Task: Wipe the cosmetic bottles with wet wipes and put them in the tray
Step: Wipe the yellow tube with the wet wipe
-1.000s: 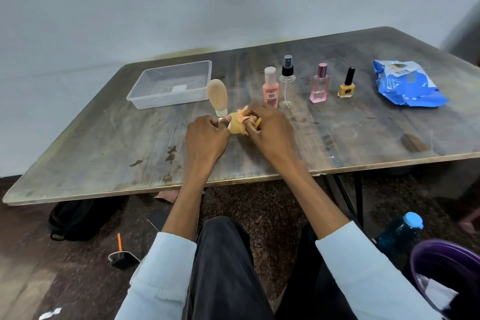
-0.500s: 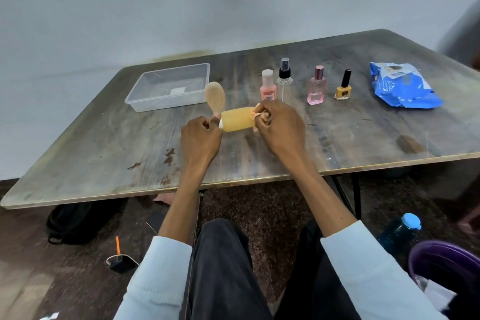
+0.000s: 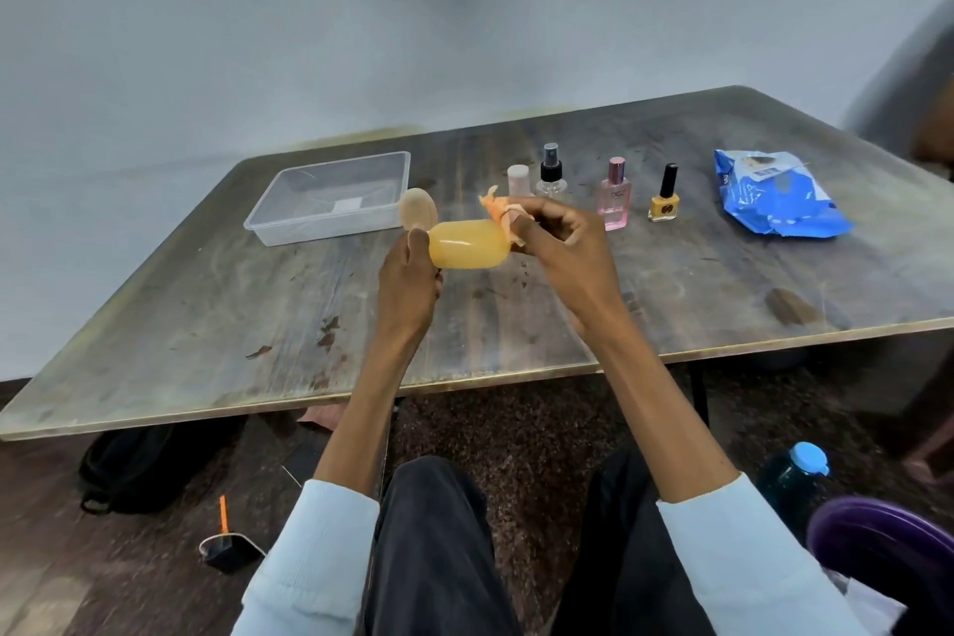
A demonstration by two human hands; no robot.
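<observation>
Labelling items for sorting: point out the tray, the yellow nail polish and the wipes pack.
tray [image 3: 268, 221], head view, near left rim.
yellow nail polish [image 3: 664, 208], head view, glass body.
wipes pack [image 3: 774, 201], head view, blue wrapper's middle.

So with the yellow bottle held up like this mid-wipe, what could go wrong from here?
1. The left hand grips the yellow bottle only near its cap end, with the body sticking out sideways above the table; a hard wipe might tip or drop it.
2. The right hand, pinching the orange wipe, works just in front of the upright pink-capped bottle and spray bottle, so a wide stroke could topple them.
</observation>
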